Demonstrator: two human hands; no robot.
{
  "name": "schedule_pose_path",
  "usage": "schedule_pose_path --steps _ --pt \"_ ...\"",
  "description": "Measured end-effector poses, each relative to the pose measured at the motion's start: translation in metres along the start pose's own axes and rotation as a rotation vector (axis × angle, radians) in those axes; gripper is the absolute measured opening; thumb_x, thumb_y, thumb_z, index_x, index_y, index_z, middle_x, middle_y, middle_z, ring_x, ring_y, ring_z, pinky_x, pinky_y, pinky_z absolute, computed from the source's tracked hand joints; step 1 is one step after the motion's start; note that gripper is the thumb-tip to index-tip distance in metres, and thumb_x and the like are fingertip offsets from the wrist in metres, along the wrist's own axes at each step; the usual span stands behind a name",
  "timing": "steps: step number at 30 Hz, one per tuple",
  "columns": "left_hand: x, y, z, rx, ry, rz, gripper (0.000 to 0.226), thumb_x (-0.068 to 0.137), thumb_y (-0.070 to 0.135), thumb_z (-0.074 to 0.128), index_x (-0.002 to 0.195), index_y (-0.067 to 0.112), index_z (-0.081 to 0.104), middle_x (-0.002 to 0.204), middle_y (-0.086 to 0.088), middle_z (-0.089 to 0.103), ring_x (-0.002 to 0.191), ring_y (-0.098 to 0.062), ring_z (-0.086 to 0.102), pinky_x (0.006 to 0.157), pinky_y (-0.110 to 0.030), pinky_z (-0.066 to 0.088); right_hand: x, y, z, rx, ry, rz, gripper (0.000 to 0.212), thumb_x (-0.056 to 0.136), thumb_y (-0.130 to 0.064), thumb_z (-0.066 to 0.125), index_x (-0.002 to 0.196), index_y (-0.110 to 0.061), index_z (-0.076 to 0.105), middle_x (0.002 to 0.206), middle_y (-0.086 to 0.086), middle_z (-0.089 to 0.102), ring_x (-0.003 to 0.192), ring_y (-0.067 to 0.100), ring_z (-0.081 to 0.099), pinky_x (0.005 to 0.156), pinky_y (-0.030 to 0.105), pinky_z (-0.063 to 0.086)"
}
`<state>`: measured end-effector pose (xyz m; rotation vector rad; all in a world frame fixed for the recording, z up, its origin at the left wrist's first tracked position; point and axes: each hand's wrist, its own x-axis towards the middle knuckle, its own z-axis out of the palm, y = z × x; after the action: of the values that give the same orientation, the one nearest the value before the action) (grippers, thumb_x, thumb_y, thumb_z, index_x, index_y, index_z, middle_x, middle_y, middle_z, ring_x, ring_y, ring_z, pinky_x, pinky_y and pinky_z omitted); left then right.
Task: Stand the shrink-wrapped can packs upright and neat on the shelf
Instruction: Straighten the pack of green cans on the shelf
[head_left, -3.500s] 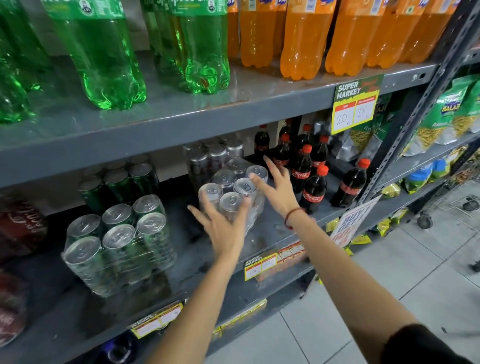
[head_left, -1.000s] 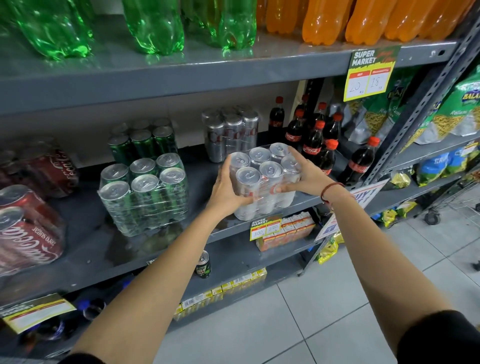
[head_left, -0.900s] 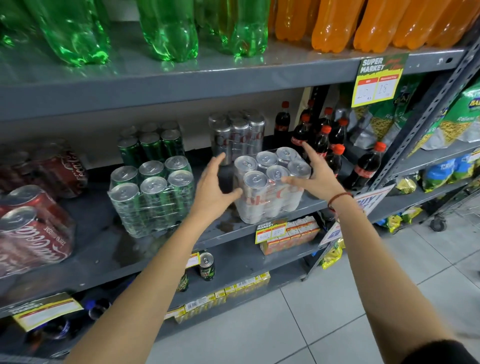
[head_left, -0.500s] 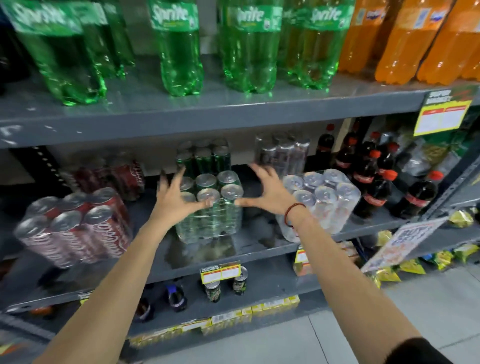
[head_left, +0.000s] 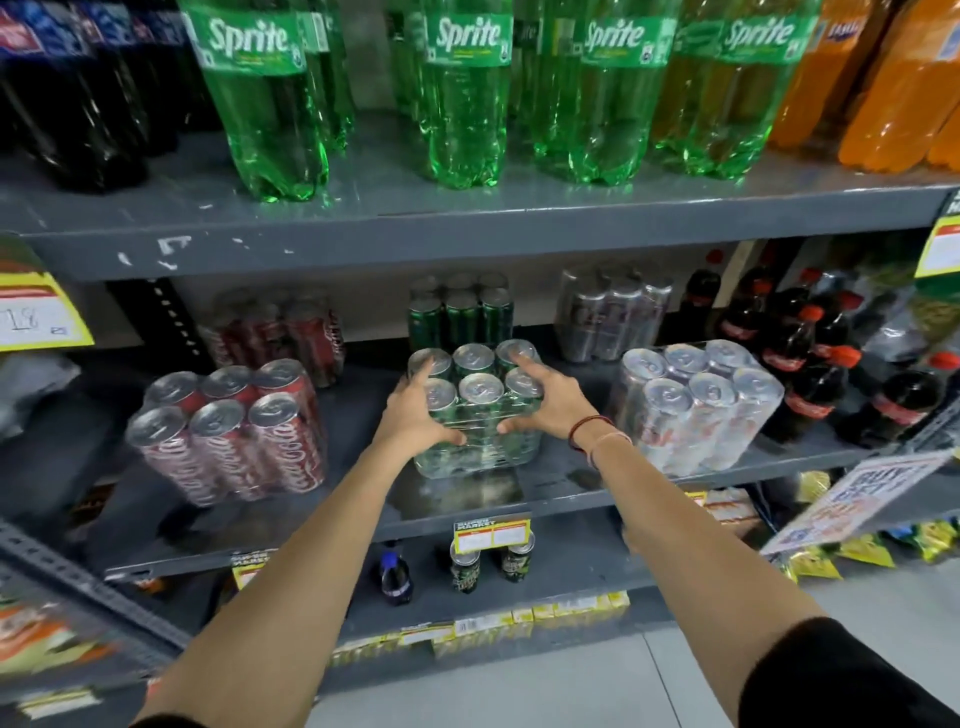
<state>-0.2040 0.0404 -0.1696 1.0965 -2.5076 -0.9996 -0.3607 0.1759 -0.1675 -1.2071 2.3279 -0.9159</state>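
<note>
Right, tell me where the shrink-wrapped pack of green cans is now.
The shrink-wrapped pack of green cans stands mid-frame at the front of the grey metal middle shelf, held between the left hand and right hand, with the red cola can pack left and the silver can pack right.

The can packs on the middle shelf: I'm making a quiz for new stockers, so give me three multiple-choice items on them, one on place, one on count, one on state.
1. Which pack stands left of the green can pack?
A. red can pack
B. silver can pack
C. orange bottles

2. How many can tops show on the green can pack?
A. four
B. six
C. eight

3. What are the hands doing?
A. hanging free
B. both gripping the green can pack
C. holding a bottle

Answers:
1 A, the red can pack sits left of the green can pack, the silver can pack right.
2 B, two rows of three.
3 B, left hand and right hand clasp its sides.
</note>
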Motion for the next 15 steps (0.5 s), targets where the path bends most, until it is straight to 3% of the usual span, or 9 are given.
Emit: schedule_pose_path --steps 15 --pt "-0.039 0.0 0.01 -0.012 -0.025 0.026 0.124 0.054 0.028 0.09 0.15 0.032 0.01 0.156 -0.011 0.022 0.142 -0.031 0.023 0.11 -0.047 0.028 -0.048 0.002 -0.005 0.056 -0.02 0.009 0.105 0.057 -0.028 0.089 0.145 -0.034 0.033 0.148 0.007 0.043 0.136 0.025 0.039 0.114 0.037 0.031"
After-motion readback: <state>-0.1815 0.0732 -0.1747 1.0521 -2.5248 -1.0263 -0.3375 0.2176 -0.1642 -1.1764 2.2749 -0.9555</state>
